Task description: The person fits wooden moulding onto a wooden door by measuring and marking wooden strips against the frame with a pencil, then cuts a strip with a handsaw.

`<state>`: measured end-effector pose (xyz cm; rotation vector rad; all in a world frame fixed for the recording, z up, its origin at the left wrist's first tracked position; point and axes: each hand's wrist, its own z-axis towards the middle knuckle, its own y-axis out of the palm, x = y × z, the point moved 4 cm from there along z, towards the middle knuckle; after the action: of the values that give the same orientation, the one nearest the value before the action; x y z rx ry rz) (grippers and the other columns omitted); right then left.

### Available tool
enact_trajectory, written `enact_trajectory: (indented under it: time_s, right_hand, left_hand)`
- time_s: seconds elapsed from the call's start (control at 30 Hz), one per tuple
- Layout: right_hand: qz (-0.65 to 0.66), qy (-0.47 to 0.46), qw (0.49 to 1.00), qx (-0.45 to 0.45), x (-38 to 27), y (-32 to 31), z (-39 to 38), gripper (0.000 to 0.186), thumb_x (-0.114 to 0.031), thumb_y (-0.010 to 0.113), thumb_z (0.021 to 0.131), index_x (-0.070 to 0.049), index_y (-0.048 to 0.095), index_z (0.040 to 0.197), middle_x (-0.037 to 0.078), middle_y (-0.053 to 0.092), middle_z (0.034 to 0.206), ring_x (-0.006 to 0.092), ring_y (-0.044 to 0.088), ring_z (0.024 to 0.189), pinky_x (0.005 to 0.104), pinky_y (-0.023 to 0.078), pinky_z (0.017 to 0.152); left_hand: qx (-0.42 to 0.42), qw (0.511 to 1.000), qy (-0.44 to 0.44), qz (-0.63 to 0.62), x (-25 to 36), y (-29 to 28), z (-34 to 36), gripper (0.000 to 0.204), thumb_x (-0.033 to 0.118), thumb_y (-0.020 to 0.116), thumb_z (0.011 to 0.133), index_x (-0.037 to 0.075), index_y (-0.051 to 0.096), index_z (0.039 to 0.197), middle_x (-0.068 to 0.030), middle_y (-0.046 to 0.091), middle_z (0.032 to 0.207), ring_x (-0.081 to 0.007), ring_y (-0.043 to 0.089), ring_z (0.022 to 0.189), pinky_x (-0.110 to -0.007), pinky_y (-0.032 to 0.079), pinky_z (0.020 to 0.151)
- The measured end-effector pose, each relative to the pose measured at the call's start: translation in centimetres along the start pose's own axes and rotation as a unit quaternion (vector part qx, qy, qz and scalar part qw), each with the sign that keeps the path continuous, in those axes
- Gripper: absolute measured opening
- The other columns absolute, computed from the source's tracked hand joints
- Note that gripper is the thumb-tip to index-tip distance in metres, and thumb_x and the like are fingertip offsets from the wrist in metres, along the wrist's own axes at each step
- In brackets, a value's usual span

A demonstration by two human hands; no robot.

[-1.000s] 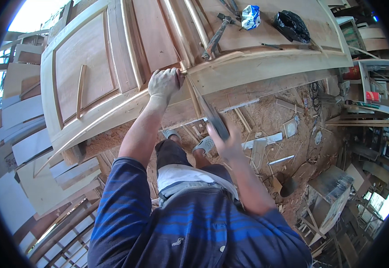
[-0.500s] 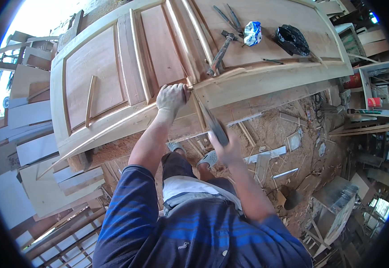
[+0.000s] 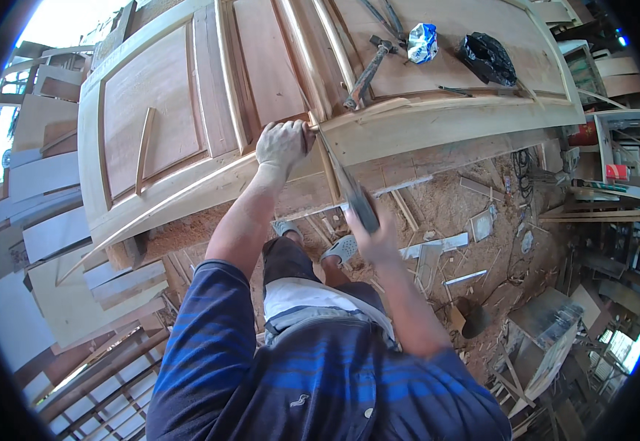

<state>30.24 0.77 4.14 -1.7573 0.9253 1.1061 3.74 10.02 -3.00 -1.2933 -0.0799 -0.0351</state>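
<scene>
My left hand (image 3: 283, 145) is closed round a thin wooden strip (image 3: 158, 211) at the near edge of a large panelled wooden door (image 3: 437, 143). The strip runs out past the door's left corner, and a short end shows beyond my fingers. In my right hand (image 3: 379, 239), smeared by motion, is the dark handle of a handsaw (image 3: 362, 209). Its narrow blade slants up to the strip's end, just right of my left fist. Another strip (image 3: 329, 173) hangs down past the door edge beside the blade.
On the door lie a hammer (image 3: 367, 79), a long-handled tool (image 3: 383, 18), a blue and white packet (image 3: 423, 42), a black plastic bag (image 3: 487, 60) and loose mouldings (image 3: 144, 151). Offcuts and sawdust cover the floor (image 3: 445, 198). Boards (image 3: 55, 235) are stacked at left.
The view has shifted slightly, so the door sits a little higher. My right hand and the saw have moved slightly; my left hand keeps its hold on the strip.
</scene>
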Motion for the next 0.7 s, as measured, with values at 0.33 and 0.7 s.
enact_trajectory:
  time_s: [0.33,0.7]
  right_hand:
    - [0.068,0.022,0.997,0.013,4.0,-3.5,-10.2,0.059,-0.021,0.076,0.101,0.006,0.062,0.151,0.011,0.077,0.116,0.0174,0.072,0.097,0.0331,0.058,0.091]
    - [-0.199,-0.372,0.894,0.150,-9.8,2.1,13.5,0.062,-0.023,0.082,0.096,-0.007,0.062,0.153,0.021,0.080,0.120,0.0389,0.080,0.096,0.0458,0.064,0.083]
  left_hand:
    - [-0.013,1.000,-0.003,-0.013,0.8,-0.2,0.6,0.039,0.031,0.051,0.109,0.015,0.073,0.081,-0.0077,0.078,0.079,-0.0293,0.077,0.077,-0.045,0.060,0.084]
    - [-0.021,0.999,-0.040,0.002,-1.4,0.7,0.5,0.037,0.037,0.057,0.101,0.016,0.075,0.077,-0.0149,0.079,0.076,-0.0289,0.079,0.068,-0.047,0.063,0.068]
